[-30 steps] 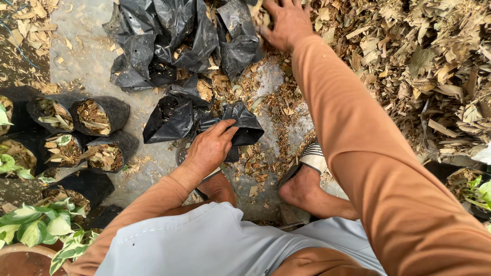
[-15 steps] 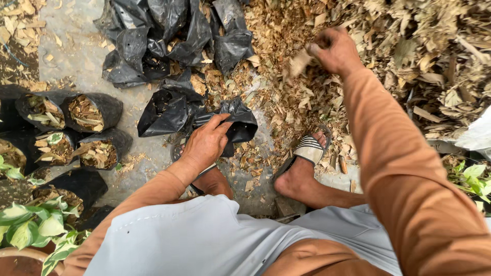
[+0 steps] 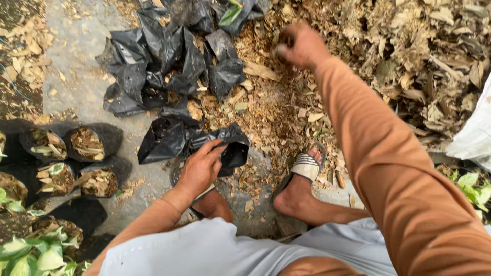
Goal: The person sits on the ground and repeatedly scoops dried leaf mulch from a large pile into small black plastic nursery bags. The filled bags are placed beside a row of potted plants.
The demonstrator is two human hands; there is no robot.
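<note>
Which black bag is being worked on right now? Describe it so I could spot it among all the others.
Start from the heap of empty black bags crumpled on the concrete, then come toward the person's feet. The open black bag lies there, its rim pinched by the left hand. Unlike the filled bags standing on the left, it is limp, empty and the only one held.

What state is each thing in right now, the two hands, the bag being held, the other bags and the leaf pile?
Left hand: gripping the rim of the black bag.
Black bag: mouth held open, lying on the ground.
Right hand: closed in a fist over the leaf pile.
Leaf pile: loose, dry, heaped.
Filled bags: upright, packed with leaves.
Empty bags: crumpled, flat.
</note>
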